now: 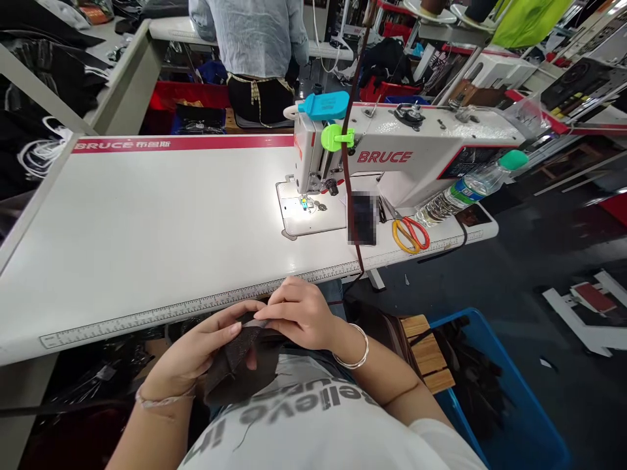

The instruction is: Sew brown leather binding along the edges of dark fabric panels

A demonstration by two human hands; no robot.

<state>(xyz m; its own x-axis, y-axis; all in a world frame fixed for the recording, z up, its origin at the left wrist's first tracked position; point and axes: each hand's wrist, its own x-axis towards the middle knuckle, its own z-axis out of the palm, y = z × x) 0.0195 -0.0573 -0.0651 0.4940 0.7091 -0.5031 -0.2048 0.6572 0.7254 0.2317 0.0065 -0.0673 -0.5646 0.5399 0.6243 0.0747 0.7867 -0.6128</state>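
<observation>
A piece of dark grey-brown fabric (pixel 240 352) is held over my lap, just below the ruler edge of the white sewing table (pixel 147 228). My left hand (pixel 208 339) pinches its upper edge between thumb and fingers, with part of the cloth covering some fingers. My right hand (pixel 301 313) has its fingertips closed on the same edge, close to the left fingertips. Beyond the hands stands a white sewing machine (pixel 386 156), with a small metal piece and bits under its lit needle area.
Orange and red scissors (pixel 409 234), a dark pixelated rectangle (pixel 362 219) and a water bottle (pixel 465 189) lie right of the needle. A brown strip (pixel 345 163) hangs before the machine. A blue bin (pixel 519 398) holds dark cloth. Ahead sits a person (pixel 255 39).
</observation>
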